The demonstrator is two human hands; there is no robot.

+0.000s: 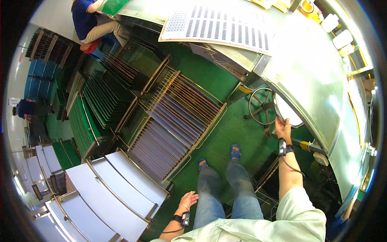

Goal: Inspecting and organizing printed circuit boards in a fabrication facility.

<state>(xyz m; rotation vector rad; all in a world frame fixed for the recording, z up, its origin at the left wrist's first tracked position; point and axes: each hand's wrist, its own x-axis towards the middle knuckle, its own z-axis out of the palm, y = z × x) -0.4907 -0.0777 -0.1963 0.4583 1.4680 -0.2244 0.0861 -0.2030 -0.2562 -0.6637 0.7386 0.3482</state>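
Observation:
My right hand reaches out to the right and grips the near rim of a round white stool seat. The stool has a dark ring-shaped footrest and stands partly under the workbench's edge. My left hand hangs beside my left thigh, fingers loosely apart, with nothing in it. A white panel printed with rows of small dark rectangles lies on the bench, sticking out over its front edge. Each of my wrists carries a black strapped device with a cable.
A slotted rack stands ahead-left on the green floor, with green panel racks beyond. Large white panels stand in frames at lower left. A seated person works at far left; another person stands farther off.

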